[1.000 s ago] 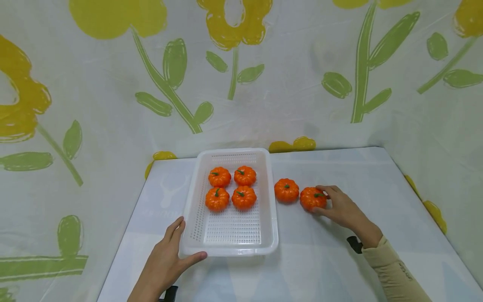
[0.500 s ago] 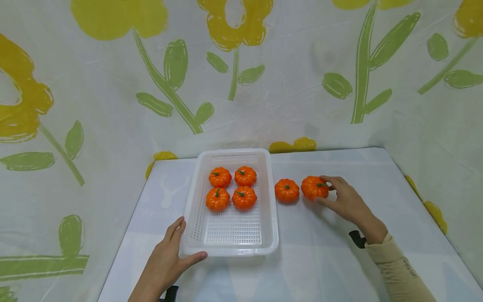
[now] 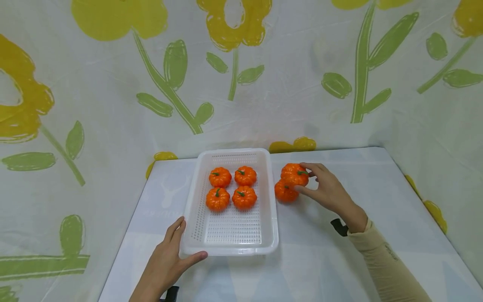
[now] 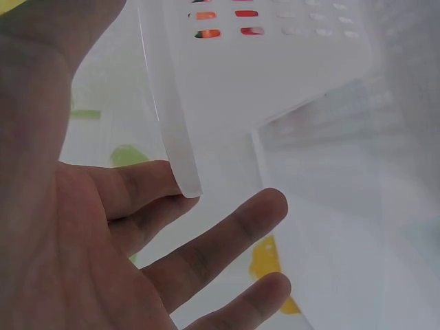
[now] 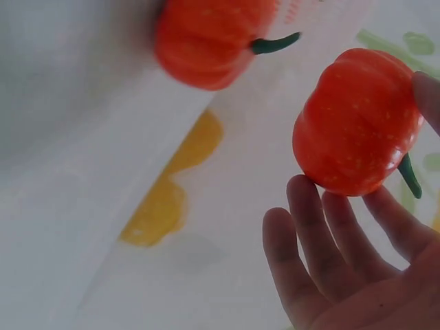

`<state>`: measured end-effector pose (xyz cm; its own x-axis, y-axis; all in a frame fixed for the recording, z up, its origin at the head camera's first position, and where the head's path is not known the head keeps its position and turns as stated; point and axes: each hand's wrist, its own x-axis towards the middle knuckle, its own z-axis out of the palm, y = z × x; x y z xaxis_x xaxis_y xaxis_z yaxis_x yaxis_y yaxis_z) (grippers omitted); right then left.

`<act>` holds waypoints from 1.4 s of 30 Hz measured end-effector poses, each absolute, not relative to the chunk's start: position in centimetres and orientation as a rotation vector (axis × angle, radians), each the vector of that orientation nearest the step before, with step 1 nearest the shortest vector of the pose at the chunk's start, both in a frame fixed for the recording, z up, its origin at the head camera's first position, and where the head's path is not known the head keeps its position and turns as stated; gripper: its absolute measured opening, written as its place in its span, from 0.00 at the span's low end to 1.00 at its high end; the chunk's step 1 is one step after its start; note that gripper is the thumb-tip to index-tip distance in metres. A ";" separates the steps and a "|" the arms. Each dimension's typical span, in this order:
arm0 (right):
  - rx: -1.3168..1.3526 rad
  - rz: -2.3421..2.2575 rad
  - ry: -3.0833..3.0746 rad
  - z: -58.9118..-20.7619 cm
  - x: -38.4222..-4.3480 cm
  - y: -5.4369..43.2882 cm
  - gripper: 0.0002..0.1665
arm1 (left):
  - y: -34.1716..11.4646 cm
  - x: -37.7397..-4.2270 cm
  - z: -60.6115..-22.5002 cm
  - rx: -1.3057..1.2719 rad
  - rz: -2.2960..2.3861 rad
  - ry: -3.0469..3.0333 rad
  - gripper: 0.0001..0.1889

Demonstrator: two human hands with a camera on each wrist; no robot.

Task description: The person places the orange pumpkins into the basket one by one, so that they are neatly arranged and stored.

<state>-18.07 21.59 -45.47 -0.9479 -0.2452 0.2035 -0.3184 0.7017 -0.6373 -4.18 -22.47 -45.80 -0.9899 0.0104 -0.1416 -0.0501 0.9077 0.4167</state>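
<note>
My right hand (image 3: 333,193) pinches a small orange pumpkin (image 3: 294,174) between thumb and fingertips; its green stem points toward the hand. In the right wrist view this pumpkin (image 5: 359,124) is raised off the table. Partly hidden behind it, a second pumpkin (image 3: 285,193) sits beside the white basket (image 3: 273,226). Several more pumpkins (image 3: 244,198) lie inside the basket in two rows. At the basket's near left corner my left hand (image 3: 166,256) rests with extended fingers. The left wrist view shows fingertips (image 4: 161,180) touching the rim, the other fingers spread apart.
A pale table (image 3: 320,260) carries everything. Behind and beside it hangs a white cloth (image 3: 286,100) printed with yellow flowers and green leaves. The basket's front part (image 3: 232,233) shows its bare perforated floor.
My right hand has lifted the outer pumpkin off the table and carried it left, over and slightly behind the other loose pumpkin. My left hand and the basket stay still.
</note>
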 end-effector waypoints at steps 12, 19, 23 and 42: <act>0.714 1.242 -2.767 -42.7 -19.2 15.4 0.45 | -22.3 -4.3 -45.8 -0.061 0.643 2.923 0.69; 0.918 1.224 -2.773 -42.0 -18.7 11.1 0.42 | -22.2 -4.3 -45.8 -0.058 0.658 2.917 0.68; 1.039 1.137 -2.817 -41.5 -18.7 9.1 0.41 | -22.5 -4.3 -45.8 -0.005 0.669 2.940 0.67; 1.247 0.830 -2.945 -41.0 -18.5 1.4 0.42 | -22.4 -4.2 -45.8 -0.024 0.649 2.923 0.68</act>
